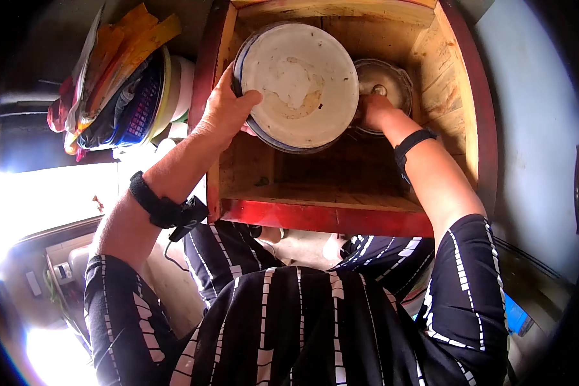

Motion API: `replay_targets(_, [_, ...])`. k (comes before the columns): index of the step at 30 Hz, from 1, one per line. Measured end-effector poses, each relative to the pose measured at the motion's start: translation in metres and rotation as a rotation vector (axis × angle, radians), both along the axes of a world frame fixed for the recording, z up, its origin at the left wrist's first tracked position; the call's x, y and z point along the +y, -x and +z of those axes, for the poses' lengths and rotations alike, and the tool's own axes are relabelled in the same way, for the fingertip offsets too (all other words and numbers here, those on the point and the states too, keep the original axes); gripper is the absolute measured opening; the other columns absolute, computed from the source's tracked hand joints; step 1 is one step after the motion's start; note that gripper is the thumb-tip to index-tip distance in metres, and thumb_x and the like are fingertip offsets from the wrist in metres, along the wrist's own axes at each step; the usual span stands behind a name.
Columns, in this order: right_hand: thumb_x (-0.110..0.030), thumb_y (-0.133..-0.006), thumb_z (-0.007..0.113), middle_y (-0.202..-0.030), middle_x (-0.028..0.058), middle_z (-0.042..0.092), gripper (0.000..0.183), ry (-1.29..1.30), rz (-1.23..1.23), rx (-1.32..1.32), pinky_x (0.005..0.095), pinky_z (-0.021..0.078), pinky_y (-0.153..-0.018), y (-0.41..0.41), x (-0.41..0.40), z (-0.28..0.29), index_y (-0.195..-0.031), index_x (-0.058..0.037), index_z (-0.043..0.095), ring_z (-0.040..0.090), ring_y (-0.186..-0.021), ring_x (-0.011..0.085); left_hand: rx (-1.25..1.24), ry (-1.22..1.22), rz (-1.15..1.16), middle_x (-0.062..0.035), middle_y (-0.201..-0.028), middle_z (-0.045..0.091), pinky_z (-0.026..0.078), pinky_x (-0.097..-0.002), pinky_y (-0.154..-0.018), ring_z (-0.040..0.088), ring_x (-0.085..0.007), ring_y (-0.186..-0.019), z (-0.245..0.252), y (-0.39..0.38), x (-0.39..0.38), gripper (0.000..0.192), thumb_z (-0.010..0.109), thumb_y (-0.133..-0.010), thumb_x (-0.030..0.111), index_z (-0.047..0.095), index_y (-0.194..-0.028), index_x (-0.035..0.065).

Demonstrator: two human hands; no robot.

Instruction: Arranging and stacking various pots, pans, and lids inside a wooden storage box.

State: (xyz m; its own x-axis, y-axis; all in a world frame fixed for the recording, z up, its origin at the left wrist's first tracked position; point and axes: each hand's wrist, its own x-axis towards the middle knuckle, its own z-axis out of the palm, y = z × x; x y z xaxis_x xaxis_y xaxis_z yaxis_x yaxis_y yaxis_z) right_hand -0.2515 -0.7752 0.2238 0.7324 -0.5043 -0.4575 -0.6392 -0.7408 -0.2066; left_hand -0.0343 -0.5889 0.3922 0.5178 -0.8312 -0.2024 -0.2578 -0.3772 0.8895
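My left hand (227,108) holds a round white enamel vessel (294,72) by its left edge, with the thumb on top. Dark blue trim runs around its side, and brown stains and dark chips mark its flat face. It is held over the opening of a wooden cabinet (325,212) with red-painted edges. To its right, inside the cabinet, a round metal pot (395,79) has a lid with a small knob. My right hand (377,111) is at the pot's near left side, close to the vessel's right edge. Its fingers are in shadow, so their grip cannot be made out.
The cabinet's side walls (446,91) flank both arms, and its front edge lies above my knees. At the left stands a blue plastic basket (147,103) with orange and red packaging (130,43) piled on it. A pale surface (526,125) rises on the right.
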Motion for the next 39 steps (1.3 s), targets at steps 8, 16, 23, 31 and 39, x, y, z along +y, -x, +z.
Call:
replay_targets(8, [-0.02, -0.08, 0.054, -0.105, 0.0171, 0.061, 0.028, 0.019, 0.117, -0.047, 0.0399, 0.0486, -0.076, -0.017, 0.025, -0.021, -0.104, -0.0068, 0.062, 0.059, -0.096, 0.033, -0.237, -0.03, -0.083, -0.0155, -0.112, 0.058, 0.043, -0.0311, -0.091, 0.056, -0.0234, -0.102, 0.007, -0.016, -0.007, 0.073, 0.06, -0.069, 0.018, 0.032, -0.135, 0.0063])
replay_targets(16, [-0.016, -0.082, 0.055, -0.095, 0.0118, 0.065, 0.018, 0.45, 0.239, -0.145, 0.0393, 0.0508, -0.071, -0.016, 0.033, -0.062, -0.094, -0.0094, 0.066, 0.063, -0.089, 0.0264, -0.518, -0.075, -0.195, -0.0205, -0.11, 0.058, 0.043, -0.0355, -0.091, 0.055, -0.0312, -0.105, 0.022, -0.01, -0.023, 0.07, 0.055, -0.069, 0.022, 0.035, -0.134, 0.0057])
replay_targets(23, [-0.01, -0.079, 0.055, -0.09, 0.0145, 0.064, 0.025, 0.259, 0.118, -0.06, 0.037, 0.0506, -0.065, -0.03, 0.037, -0.041, -0.104, -0.0055, 0.058, 0.063, -0.083, 0.0286, -0.585, -0.272, -0.326, -0.0219, -0.103, 0.06, 0.045, -0.0379, -0.087, 0.057, -0.0344, -0.098, 0.02, -0.012, -0.028, 0.06, 0.054, -0.069, 0.022, 0.045, -0.125, 0.0016])
replay_targets(31, [-0.006, -0.08, 0.054, -0.085, 0.0171, 0.064, 0.035, 0.262, 0.081, -0.051, 0.038, 0.0513, -0.06, -0.031, 0.035, -0.015, -0.113, 0.0, 0.045, 0.064, -0.081, 0.0308, -0.568, -0.429, -0.391, -0.0221, -0.107, 0.059, 0.044, -0.0374, -0.088, 0.058, -0.0335, -0.097, -0.003, -0.009, -0.031, 0.063, 0.054, -0.068, 0.022, 0.043, -0.125, -0.0009])
replay_targets(39, [-0.024, -0.068, 0.071, -0.086, 0.0171, 0.063, 0.05, 0.14, -0.039, -0.141, 0.0409, 0.0484, -0.069, -0.038, 0.029, 0.005, -0.103, -0.002, 0.045, 0.061, -0.084, 0.0339, -0.223, -0.677, -0.496, -0.0205, -0.105, 0.058, 0.048, -0.0419, -0.081, 0.059, -0.0299, -0.095, -0.006, -0.002, -0.048, 0.058, 0.058, -0.068, 0.014, 0.044, -0.121, -0.0041])
